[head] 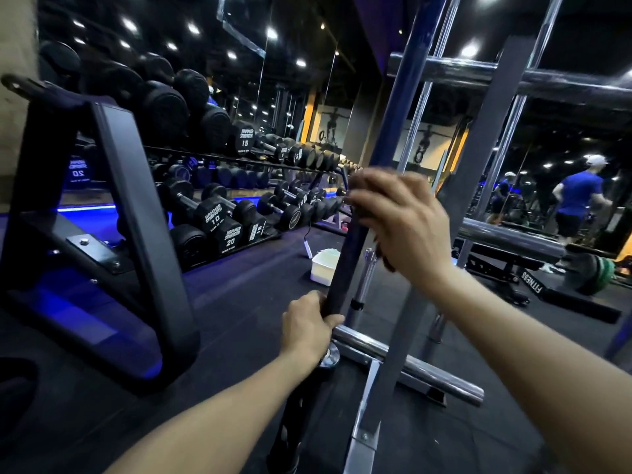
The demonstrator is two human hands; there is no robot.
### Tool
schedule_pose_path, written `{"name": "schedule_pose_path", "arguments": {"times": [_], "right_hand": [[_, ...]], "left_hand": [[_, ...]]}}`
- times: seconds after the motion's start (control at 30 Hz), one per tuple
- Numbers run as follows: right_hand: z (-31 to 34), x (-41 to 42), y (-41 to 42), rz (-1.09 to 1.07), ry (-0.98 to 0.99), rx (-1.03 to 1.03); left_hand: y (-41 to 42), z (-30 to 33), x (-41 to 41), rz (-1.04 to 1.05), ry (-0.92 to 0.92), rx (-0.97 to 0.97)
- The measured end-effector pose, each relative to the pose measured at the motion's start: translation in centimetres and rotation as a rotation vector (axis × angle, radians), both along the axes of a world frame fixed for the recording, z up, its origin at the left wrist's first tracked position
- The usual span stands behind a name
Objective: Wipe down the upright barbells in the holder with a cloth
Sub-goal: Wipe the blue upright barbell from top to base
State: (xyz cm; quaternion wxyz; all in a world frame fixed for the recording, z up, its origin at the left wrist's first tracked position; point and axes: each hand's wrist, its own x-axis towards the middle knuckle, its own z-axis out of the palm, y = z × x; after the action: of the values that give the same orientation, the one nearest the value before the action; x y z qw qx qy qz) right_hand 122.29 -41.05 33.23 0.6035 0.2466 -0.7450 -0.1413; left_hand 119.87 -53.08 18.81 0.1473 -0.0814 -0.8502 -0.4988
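Barbell (345, 265) leans up-right, left hand (307, 325) clamped low, right hand (400, 217) pinching cloth (384, 258) higher.

A person's left hand (309, 325) grips a dark upright barbell (345, 265) low on its shaft, while the right hand (396, 217) wraps around the bar higher up, holding a dark cloth (384, 256) against it. A white tub (323, 266) sits on the black floor (239, 302) beyond, near racks of dumbbells (219, 217).
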Motion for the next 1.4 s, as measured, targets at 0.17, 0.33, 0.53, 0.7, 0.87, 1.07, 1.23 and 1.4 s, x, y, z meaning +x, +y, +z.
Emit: {"name": "schedule_pose_path", "arguments": {"times": [0.17, 0.33, 0.53, 0.7, 0.87, 1.07, 1.23, 1.4], "right_hand": [[-3.4, -1.4, 0.0, 0.035, 0.038, -0.121], [-10.3, -0.1, 0.4, 0.127, -0.204, -0.027], [-3.6, -0.5, 0.5, 0.093, -0.085, -0.131], [-4.1, -1.7, -0.1, 0.054, 0.033, -0.223], [-6.0, -0.2, 0.6, 0.063, -0.125, -0.005], [2.2, -1.7, -1.4, 0.027, 0.034, -0.232], [-4.3, -2.0, 0.0, -0.001, -0.002, -0.135], [-2.2, -0.7, 0.4, -0.019, -0.115, 0.001]], "left_hand": [[-0.8, 0.0, -0.4, -0.053, -0.040, 0.054], [-1.2, -0.1, -0.7, -0.100, -0.044, 0.041], [-1.2, 0.0, -1.5, -0.147, -0.077, 0.030], [-1.4, 0.2, -1.9, -0.160, -0.075, -0.028], [-1.4, 1.0, -1.8, -0.164, -0.101, -0.090], [-1.5, 1.5, -1.6, -0.178, -0.100, -0.156], [-1.5, 1.8, -1.6, -0.167, -0.127, -0.162], [-1.4, 2.0, -1.5, -0.184, -0.132, -0.173]]}}
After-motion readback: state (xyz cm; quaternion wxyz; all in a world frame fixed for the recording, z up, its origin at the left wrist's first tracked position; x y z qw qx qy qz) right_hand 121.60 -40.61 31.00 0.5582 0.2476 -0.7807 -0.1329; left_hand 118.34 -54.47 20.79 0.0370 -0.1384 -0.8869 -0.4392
